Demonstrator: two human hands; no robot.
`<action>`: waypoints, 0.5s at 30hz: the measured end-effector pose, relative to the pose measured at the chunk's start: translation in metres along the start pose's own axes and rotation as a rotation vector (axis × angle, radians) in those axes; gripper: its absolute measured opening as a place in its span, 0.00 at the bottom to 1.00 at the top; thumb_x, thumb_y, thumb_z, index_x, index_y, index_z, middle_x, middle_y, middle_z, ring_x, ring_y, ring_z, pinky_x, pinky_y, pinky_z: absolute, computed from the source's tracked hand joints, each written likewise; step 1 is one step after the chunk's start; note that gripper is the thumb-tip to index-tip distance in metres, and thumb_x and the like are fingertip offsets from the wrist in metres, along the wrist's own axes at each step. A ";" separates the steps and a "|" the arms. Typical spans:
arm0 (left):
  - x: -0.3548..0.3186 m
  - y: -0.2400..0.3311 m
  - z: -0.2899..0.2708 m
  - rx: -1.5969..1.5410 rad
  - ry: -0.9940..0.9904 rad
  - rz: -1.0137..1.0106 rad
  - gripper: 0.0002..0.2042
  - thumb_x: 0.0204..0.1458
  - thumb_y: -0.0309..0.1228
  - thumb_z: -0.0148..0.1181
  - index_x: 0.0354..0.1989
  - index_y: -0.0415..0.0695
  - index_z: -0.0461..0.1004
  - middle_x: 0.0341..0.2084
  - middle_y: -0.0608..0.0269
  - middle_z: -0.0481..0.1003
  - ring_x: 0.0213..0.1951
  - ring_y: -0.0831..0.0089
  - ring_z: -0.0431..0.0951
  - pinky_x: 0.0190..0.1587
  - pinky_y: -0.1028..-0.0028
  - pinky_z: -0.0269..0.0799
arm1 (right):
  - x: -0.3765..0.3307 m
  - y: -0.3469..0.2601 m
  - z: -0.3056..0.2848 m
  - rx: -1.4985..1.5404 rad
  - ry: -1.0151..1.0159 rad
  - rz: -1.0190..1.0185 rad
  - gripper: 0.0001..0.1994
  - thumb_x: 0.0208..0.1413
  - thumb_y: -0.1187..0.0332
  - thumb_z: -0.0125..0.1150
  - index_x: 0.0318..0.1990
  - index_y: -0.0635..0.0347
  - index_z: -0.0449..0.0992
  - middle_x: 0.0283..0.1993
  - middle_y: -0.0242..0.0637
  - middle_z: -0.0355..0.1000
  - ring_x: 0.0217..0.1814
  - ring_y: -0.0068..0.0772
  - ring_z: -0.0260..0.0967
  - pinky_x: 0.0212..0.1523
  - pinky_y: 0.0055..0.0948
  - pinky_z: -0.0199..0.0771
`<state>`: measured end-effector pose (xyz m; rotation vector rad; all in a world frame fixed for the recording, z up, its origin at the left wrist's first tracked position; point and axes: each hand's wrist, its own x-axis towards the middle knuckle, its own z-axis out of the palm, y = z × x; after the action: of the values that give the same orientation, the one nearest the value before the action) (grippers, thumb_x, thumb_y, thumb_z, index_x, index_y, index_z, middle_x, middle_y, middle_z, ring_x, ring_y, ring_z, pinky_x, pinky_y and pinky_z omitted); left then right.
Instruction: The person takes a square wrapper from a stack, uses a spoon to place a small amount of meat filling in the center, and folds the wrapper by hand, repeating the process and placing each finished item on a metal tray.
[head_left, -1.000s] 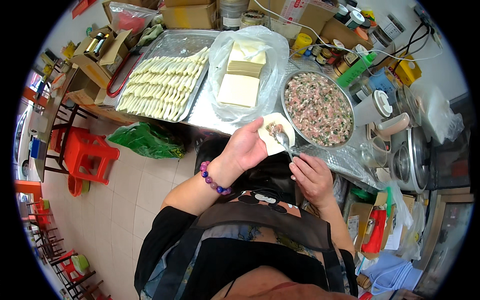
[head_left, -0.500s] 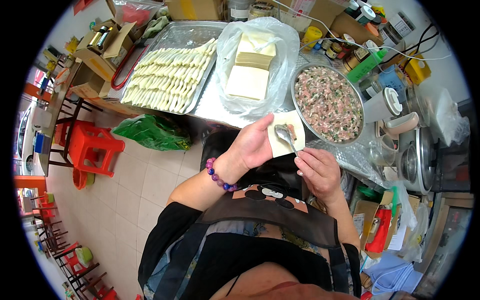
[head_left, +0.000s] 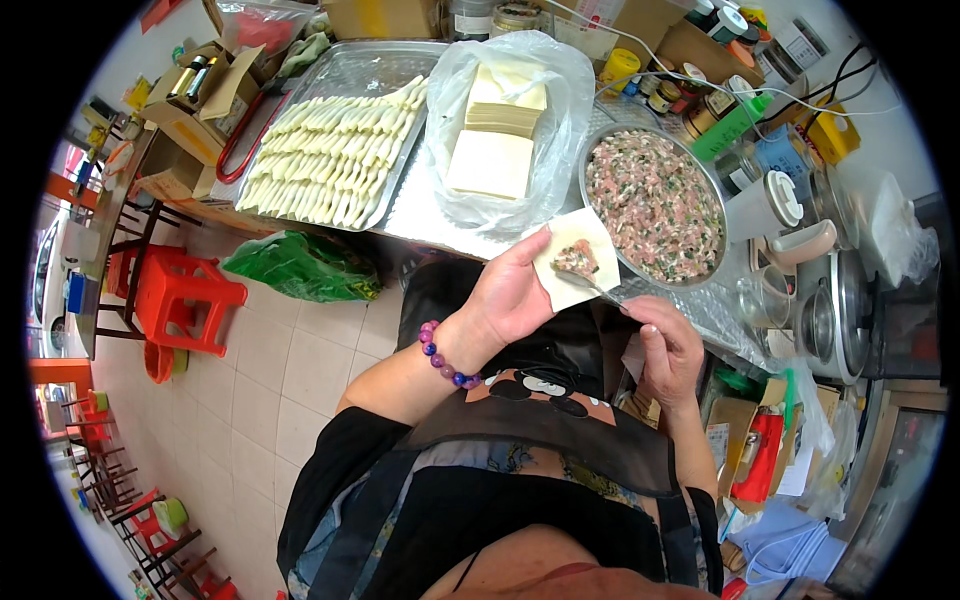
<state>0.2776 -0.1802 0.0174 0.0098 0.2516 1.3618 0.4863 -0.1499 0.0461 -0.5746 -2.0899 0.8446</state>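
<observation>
My left hand (head_left: pixel 510 295) holds a square white dumpling wrapper (head_left: pixel 578 255) flat on its palm, with a dab of pink and green filling in the middle. My right hand (head_left: pixel 668 350) grips a thin metal spreader (head_left: pixel 600 290) whose tip rests on that filling. Just behind the wrapper stands a round metal bowl of minced filling (head_left: pixel 655 205). A stack of square wrappers (head_left: pixel 492 150) lies in a clear plastic bag. Farther left, a metal tray (head_left: pixel 350 70) carries rows of folded dumplings (head_left: pixel 325 155).
Jars, bottles and boxes crowd the back of the table (head_left: pixel 700 60). Pots and a cup (head_left: pixel 835 310) stand at the right. A red plastic stool (head_left: pixel 180 300) and a green bag (head_left: pixel 300 265) sit on the tiled floor at the left.
The wrapper in my left hand has lifted slightly and turned flatter. My right hand has drawn the spreader over the filling on the wrapper.
</observation>
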 end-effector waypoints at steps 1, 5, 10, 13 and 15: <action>0.000 -0.002 -0.001 0.009 0.012 -0.004 0.22 0.62 0.38 0.34 0.59 0.35 0.56 0.55 0.51 0.64 0.57 0.58 0.65 0.61 0.58 0.57 | 0.000 0.001 0.000 0.024 0.025 0.039 0.07 0.53 0.76 0.53 0.39 0.66 0.75 0.38 0.45 0.74 0.41 0.44 0.72 0.44 0.35 0.70; 0.002 -0.002 -0.002 -0.009 -0.056 -0.034 0.21 0.62 0.36 0.34 0.59 0.35 0.56 0.55 0.51 0.64 0.57 0.58 0.65 0.61 0.58 0.57 | 0.000 -0.004 -0.003 0.091 0.107 -0.005 0.07 0.55 0.75 0.53 0.39 0.66 0.75 0.38 0.45 0.74 0.42 0.43 0.72 0.45 0.35 0.70; 0.005 -0.005 0.000 -0.035 -0.045 -0.032 0.21 0.62 0.36 0.34 0.59 0.36 0.56 0.55 0.51 0.64 0.56 0.59 0.66 0.61 0.58 0.58 | 0.003 0.000 -0.006 -0.136 0.072 -0.165 0.07 0.52 0.73 0.57 0.38 0.63 0.75 0.39 0.45 0.74 0.42 0.45 0.72 0.43 0.36 0.70; 0.007 -0.007 0.000 0.004 -0.054 -0.053 0.21 0.62 0.36 0.34 0.59 0.36 0.57 0.54 0.52 0.65 0.56 0.59 0.66 0.60 0.58 0.59 | 0.007 0.004 -0.006 -0.315 0.025 -0.285 0.08 0.49 0.74 0.58 0.38 0.62 0.75 0.39 0.43 0.74 0.42 0.46 0.72 0.42 0.37 0.71; 0.007 -0.008 0.001 0.027 -0.043 -0.043 0.21 0.62 0.37 0.34 0.58 0.36 0.57 0.54 0.52 0.65 0.56 0.59 0.67 0.60 0.58 0.60 | 0.009 0.004 -0.007 -0.383 0.021 -0.331 0.09 0.48 0.75 0.59 0.39 0.61 0.75 0.39 0.42 0.74 0.42 0.46 0.72 0.41 0.38 0.71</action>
<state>0.2872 -0.1747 0.0155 0.0554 0.2329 1.3137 0.4873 -0.1384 0.0508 -0.4121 -2.2595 0.2505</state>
